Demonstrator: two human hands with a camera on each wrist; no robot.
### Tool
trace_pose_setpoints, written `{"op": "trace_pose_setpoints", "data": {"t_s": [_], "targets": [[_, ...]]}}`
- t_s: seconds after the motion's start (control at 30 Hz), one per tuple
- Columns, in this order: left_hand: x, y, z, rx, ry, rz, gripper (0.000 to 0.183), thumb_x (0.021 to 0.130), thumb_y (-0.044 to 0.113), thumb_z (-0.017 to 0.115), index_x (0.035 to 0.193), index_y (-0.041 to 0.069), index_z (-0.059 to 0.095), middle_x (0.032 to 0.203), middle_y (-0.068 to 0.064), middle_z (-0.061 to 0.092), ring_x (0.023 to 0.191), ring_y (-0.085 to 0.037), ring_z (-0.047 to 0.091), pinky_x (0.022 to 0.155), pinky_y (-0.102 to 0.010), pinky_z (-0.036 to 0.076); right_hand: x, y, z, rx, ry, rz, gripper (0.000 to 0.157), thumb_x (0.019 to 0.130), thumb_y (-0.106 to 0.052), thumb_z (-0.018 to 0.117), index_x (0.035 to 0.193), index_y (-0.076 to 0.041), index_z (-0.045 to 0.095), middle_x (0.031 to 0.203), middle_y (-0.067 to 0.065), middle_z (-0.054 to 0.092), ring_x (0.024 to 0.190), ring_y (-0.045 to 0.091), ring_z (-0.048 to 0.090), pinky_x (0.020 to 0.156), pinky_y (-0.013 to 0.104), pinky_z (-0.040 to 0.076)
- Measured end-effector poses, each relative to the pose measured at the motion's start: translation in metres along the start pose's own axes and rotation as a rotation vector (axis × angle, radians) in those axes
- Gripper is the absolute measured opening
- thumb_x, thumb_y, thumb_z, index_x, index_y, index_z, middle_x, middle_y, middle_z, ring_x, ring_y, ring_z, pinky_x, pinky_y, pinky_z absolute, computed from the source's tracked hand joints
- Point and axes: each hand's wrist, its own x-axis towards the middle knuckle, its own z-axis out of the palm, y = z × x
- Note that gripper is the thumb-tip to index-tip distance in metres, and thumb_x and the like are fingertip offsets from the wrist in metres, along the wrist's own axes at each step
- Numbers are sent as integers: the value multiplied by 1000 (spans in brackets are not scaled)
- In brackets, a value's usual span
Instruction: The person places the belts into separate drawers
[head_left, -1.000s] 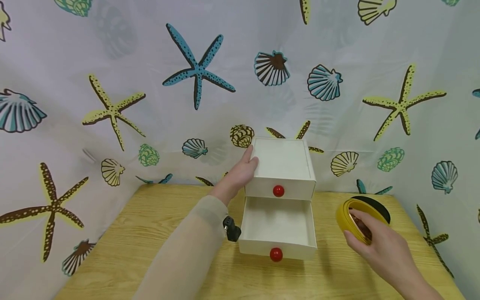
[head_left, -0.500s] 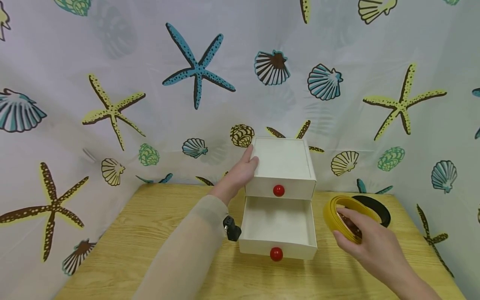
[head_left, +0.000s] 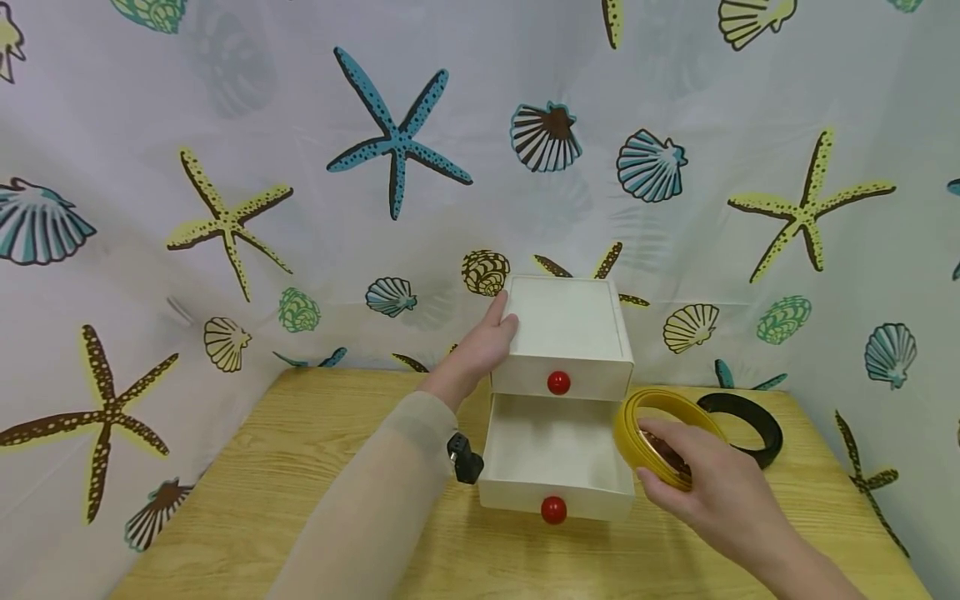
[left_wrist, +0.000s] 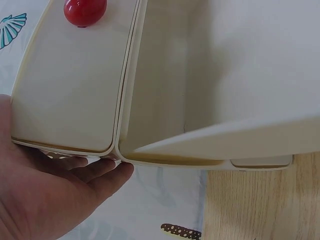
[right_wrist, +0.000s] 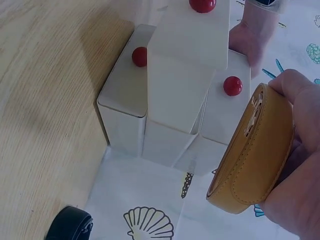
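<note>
A small white drawer cabinet (head_left: 566, 317) with red knobs stands on the table, its middle drawer (head_left: 555, 446) pulled out and bare inside. My left hand (head_left: 480, 346) rests against the cabinet's left side, thumb at the top edge; in the left wrist view, the fingers (left_wrist: 107, 177) lie along that side. To the right of the pulled-out drawer, my right hand (head_left: 708, 479) pinches a coiled yellow belt (head_left: 637, 437) between thumb and fingers. Stitching and a metal buckle show on the belt (right_wrist: 265, 155) in the right wrist view. The lowest drawer (right_wrist: 127, 75) is closed.
A coiled black belt (head_left: 768, 429) lies on the wooden table (head_left: 337, 450) at the right, behind my right hand. A white curtain (head_left: 247, 100) printed with starfish and shells hangs behind and at both sides. A small black device (head_left: 465, 460) sits on my left wrist.
My right hand has carried the yellow belt leftward, closer to the pulled-out drawer, uncovering more of the black belt. The left hand and the cabinet have stayed in place.
</note>
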Motion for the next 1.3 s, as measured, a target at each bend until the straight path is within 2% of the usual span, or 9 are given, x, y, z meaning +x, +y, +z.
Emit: {"op": "trace_pose_setpoints", "data": {"t_s": [0.2,0.47,0.63,0.83,1.0,1.17,1.3], "targets": [[0,1,0,1,-4,-5,68,121,41,29,180,27,-3,186,-2,-2,170,-27,-2,135,-54,4,4,-6,6,-16,5,-52,47,91,-20,92,135,-21,74,116,-11,76,90,5,64,72,29,60],[-1,1,0,-3,-8,-2,68,121,41,30,180,27,-3,186,-2,-1,170,-27,-2,136,-54,4,10,-14,13,-19,0,-103,48,91,-21,92,135,-19,74,124,-6,78,101,11,71,79,34,64],[-2,1,0,2,-4,1,68,121,41,30,180,26,-3,186,-2,-2,170,-26,-2,136,-53,4,15,-19,16,-17,-45,-100,47,93,-24,91,136,-20,75,122,-7,78,103,12,72,80,34,64],[-2,0,0,5,-3,2,68,121,41,29,180,26,-2,186,-2,-2,170,-27,-2,136,-53,4,23,-24,20,29,-97,-112,46,94,-24,90,137,-21,74,117,-11,77,98,6,68,78,29,62],[-2,1,0,5,-4,-9,68,121,42,29,180,28,-2,186,-2,-1,170,-28,-1,136,-54,4,28,-27,26,45,-108,-154,47,94,-25,89,139,-21,74,125,-9,78,103,8,71,81,33,63],[-2,1,0,2,-2,-2,68,121,41,29,180,26,-2,186,-3,-1,170,-28,-1,136,-54,5,34,-31,31,50,-170,-148,47,96,-27,85,141,-20,74,129,-7,77,108,10,72,88,38,64],[-2,1,0,-4,-2,6,68,121,40,30,180,25,-2,186,-3,-1,170,-28,-1,136,-52,4,39,-33,37,61,-198,-153,45,97,-28,84,140,-20,75,129,-6,78,108,9,72,88,39,63]]}}
